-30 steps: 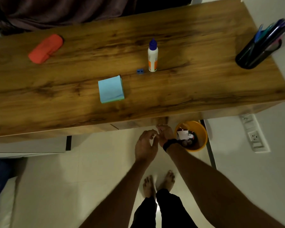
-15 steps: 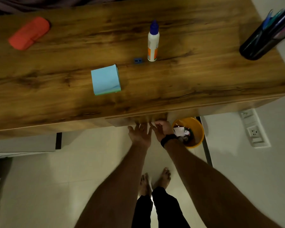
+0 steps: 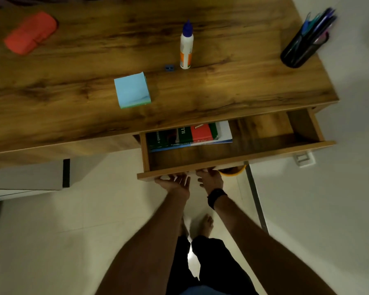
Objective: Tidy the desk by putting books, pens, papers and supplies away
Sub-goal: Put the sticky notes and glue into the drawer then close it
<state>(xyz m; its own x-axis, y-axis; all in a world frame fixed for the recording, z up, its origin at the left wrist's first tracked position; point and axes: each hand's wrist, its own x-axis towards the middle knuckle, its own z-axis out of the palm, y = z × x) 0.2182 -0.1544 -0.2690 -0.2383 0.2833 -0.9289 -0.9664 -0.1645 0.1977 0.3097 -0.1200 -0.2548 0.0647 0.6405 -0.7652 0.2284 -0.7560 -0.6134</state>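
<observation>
The wooden desk (image 3: 232,90) has its drawer (image 3: 264,154) pulled out below the front edge. Inside, at the left, lie stacked books (image 3: 188,135) with green and red covers. My left hand (image 3: 175,183) and my right hand (image 3: 210,177) both grip the underside of the drawer front, fingers curled under it. On the desk top are a blue sticky-note pad (image 3: 132,90), a glue bottle (image 3: 186,46) standing upright, a small blue sharpener (image 3: 168,67), a red pencil case (image 3: 31,33) at the far left, and a black pen holder (image 3: 303,46) full of pens at the right.
An orange bin (image 3: 232,170) on the floor is mostly hidden under the drawer front. A wall socket (image 3: 304,159) is on the white wall to the right. My bare feet (image 3: 207,225) stand on pale floor tiles below the drawer.
Both hands rose from near the bin to the drawer front and pulled the drawer out, which uncovered the books inside and hid most of the bin.
</observation>
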